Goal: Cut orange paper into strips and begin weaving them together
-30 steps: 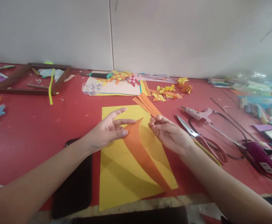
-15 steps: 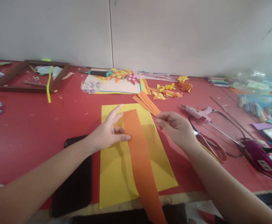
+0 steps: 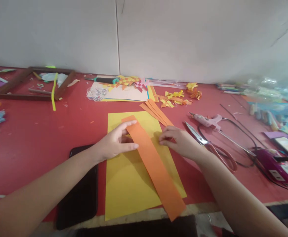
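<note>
A wide orange paper strip [image 3: 156, 164] slants across a yellow paper sheet [image 3: 124, 184], its near end reaching past the table edge. My left hand [image 3: 116, 140] holds the strip near its far end, index finger over it and thumb at its left edge; the other fingers are partly hidden. Over the sheet's right edge is my right hand [image 3: 177, 141], apart from the strip, with thumb and fingers curled into a pinch. Whether anything is in that pinch I cannot make out. Just beyond it lie several narrow orange strips [image 3: 158, 112], fanned out on the red table.
Scissors [image 3: 198, 135] and a pink glue gun [image 3: 209, 121] with its cable lie at right, near a purple power box [image 3: 279, 164]. A black phone [image 3: 81, 187] lies under my left forearm. Paper scraps [image 3: 173, 97], a cutter [image 3: 105, 80] and a brown frame [image 3: 25, 97] are farther back.
My left index finger has come down onto the orange strip. The strip's near end has swung right and up. My right hand has moved slightly left and down, away from the narrow strips.
</note>
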A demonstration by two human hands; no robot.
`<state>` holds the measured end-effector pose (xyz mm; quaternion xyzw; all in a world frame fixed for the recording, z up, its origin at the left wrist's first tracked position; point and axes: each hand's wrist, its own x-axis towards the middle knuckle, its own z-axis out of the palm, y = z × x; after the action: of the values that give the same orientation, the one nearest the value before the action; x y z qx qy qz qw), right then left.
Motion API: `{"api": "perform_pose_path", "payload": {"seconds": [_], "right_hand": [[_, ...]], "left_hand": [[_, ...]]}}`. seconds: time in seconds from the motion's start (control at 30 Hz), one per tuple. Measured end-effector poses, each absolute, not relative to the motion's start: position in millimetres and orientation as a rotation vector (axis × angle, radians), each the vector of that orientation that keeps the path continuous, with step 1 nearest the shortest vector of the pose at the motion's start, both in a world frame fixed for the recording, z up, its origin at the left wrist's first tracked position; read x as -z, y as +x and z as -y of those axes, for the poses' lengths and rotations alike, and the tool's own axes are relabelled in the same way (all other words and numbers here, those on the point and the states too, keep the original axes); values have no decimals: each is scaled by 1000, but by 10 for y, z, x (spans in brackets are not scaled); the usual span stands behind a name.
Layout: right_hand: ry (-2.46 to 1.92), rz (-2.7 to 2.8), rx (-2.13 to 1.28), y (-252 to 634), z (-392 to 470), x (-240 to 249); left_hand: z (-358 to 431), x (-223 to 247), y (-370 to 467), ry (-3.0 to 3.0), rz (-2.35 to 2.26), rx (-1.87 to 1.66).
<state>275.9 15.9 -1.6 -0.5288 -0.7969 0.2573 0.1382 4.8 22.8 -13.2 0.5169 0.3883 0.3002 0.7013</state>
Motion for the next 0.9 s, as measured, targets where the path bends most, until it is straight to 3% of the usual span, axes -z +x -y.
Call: {"api": "perform_pose_path", "payload": {"seconds": [0.17, 0.53, 0.67, 0.9], "right_hand": [[-1429, 2478, -609, 2701, -140, 28], [-1687, 1749, -321, 3011, -935, -283], [-1698, 1598, -501, 3053, -1151, -334], [-1371, 1549, -1208, 2373, -605, -40]], "left_hand": [[-237, 132, 51, 1221, -1032, -714], [-246, 207, 128, 1093, -1007, -844], [-289, 165, 130, 1140, -1012, -820], [-291, 46, 262, 1093, -883, -807]]}}
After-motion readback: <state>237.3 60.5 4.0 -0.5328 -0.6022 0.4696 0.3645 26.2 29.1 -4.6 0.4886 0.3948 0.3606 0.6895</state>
